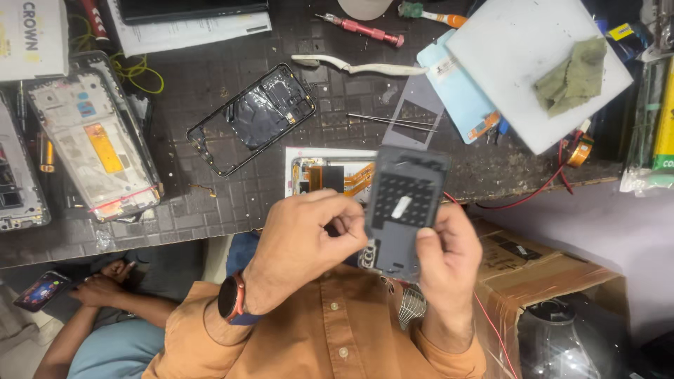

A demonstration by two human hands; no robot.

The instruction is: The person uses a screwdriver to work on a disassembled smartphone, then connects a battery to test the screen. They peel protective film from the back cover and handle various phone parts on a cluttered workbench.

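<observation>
A dark bench (pixel 210 203) carries a white board (pixel 519 63) with a green cloth (pixel 572 77), an opened phone frame (pixel 95 151) at the left edge and a black phone shell (pixel 253 119) mid-bench. Above the lap, the right hand (pixel 449 263) grips the lower edge of a grey phone back cover (pixel 404 210), held upright. The left hand (pixel 309 235) is closed, fingertips pinching the cover's left side.

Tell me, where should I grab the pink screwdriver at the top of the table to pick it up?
Probably by the thick pink handle of the pink screwdriver, coming straight down from above. It lies flat on the dark mat with bare space along both long sides, so fingers can pinch across it. Its thin metal tip points left and looks harder to hold.
</observation>
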